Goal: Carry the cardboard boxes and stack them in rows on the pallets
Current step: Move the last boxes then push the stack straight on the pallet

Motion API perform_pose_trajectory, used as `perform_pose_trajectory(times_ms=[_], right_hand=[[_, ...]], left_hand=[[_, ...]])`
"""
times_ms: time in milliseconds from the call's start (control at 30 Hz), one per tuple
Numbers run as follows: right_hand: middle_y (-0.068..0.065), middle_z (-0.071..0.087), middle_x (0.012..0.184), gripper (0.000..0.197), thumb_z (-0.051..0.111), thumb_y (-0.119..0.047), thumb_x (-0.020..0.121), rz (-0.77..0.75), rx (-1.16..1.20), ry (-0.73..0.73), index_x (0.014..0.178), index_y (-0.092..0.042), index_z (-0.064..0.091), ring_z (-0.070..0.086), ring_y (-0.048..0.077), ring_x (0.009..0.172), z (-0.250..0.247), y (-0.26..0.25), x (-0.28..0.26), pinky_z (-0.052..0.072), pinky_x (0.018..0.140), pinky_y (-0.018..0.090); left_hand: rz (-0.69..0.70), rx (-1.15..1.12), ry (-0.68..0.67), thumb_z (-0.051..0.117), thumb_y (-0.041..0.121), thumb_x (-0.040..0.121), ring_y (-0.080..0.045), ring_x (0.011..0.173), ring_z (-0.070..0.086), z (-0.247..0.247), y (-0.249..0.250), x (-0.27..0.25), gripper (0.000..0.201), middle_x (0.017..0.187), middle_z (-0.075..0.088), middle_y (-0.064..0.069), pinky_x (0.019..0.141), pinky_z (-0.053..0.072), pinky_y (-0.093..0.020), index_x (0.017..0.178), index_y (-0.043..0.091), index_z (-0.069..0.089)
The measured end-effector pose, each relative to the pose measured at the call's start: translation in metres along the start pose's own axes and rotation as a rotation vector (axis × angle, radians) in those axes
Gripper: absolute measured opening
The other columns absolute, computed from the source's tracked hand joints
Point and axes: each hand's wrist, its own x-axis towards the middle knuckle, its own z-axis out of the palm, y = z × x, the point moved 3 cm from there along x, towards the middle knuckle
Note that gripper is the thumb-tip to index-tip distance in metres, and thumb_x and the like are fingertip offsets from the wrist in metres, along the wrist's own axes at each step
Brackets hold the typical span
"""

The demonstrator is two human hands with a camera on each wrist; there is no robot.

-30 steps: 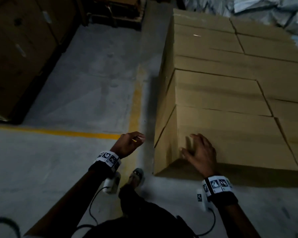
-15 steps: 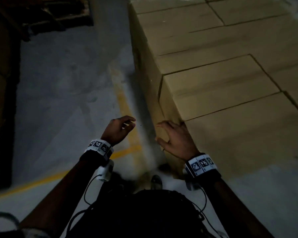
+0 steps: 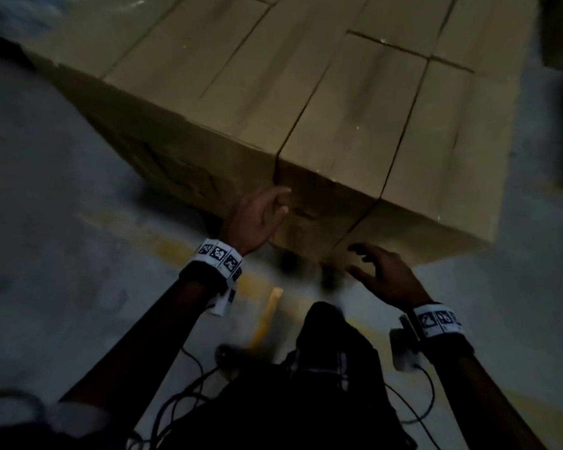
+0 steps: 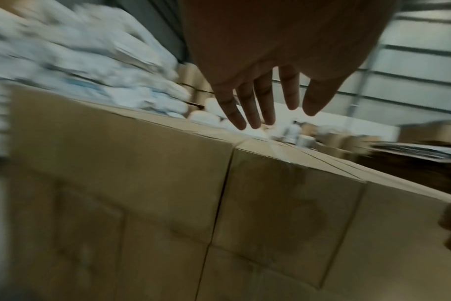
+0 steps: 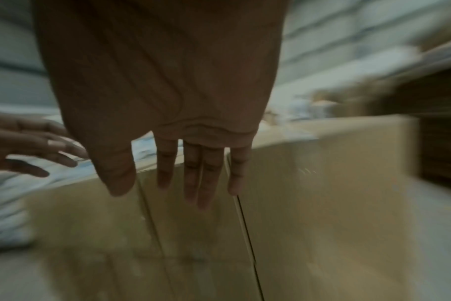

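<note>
A person is standing on a grey concrete floor (image 3: pixel 62 254) in a dim warehouse, looking down at a block of stacked cardboard boxes (image 3: pixel 306 92) that is filling the view from ten o'clock to two o'clock. Both bare hands are reaching toward the near face of the stack. The left hand (image 3: pixel 257 219), at about twelve o'clock from the body, is lying spread with straight fingers against or just in front of the cardboard, holding nothing. The right hand (image 3: pixel 384 274), at about one o'clock, is hovering near the lower corner with fingers loosely splayed and empty. A worn yellow line (image 3: pixel 176 245) is running across the floor beneath the wrists. Blurred white sacks (image 4: pixel 77 61) are sitting behind the boxes at eleven o'clock.
</note>
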Motion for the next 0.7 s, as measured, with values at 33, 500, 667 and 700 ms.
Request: perform_pose_trajectory(times_ms=[33, 500, 667, 700], right_hand=[[-0.003, 0.065, 0.133, 0.045, 0.064, -0.050, 0.097, 0.049, 0.038, 0.022, 0.138, -0.032, 0.057, 0.063, 0.017, 0.117, 0.012, -0.009, -0.011, 0.050, 0.082, 0.032], [0.006, 0.070, 0.110, 0.009, 0.062, -0.028, 0.103, 0.602, 1.008, 0.118, 0.106, -0.022, 0.068, 0.068, 0.024, 0.098, 0.156, -0.063, 0.076, 0.050, 0.074, 0.026], [0.009, 0.071, 0.103, 0.032, 0.061, -0.038, 0.101, 1.035, 1.433, 0.198, 0.119, -0.012, 0.068, 0.066, 0.026, 0.086, 0.216, -0.058, 0.111, 0.045, 0.081, 0.036], [0.009, 0.072, 0.100, 0.033, 0.062, -0.039, 0.100, 1.095, 1.454, 0.247, 0.118, -0.012, 0.069, 0.065, 0.025, 0.083, 0.225, -0.056, 0.117, 0.045, 0.079, 0.036]], left_hand=[[0.026, -0.004, -0.038, 0.062, 0.026, 0.098, -0.024, 0.120, 0.061, -0.002, -0.006, 0.005, 0.039, 0.133, 0.063, -0.008, 0.101, 0.051, -0.042, 0.135, 0.014, 0.063], [0.239, 0.480, -0.291, 0.065, 0.043, 0.095, -0.030, 0.153, 0.021, -0.032, -0.036, 0.098, 0.070, 0.168, 0.020, -0.006, 0.119, 0.027, -0.059, 0.157, 0.030, 0.034], [0.339, 0.584, -0.401, 0.056, 0.053, 0.097, -0.029, 0.156, 0.012, -0.003, -0.038, 0.110, 0.074, 0.171, 0.010, -0.004, 0.124, 0.014, -0.058, 0.160, 0.031, 0.025], [0.387, 0.587, -0.430, 0.055, 0.055, 0.097, -0.029, 0.157, 0.011, 0.009, -0.037, 0.113, 0.075, 0.171, 0.009, -0.003, 0.124, 0.014, -0.059, 0.161, 0.032, 0.024]])
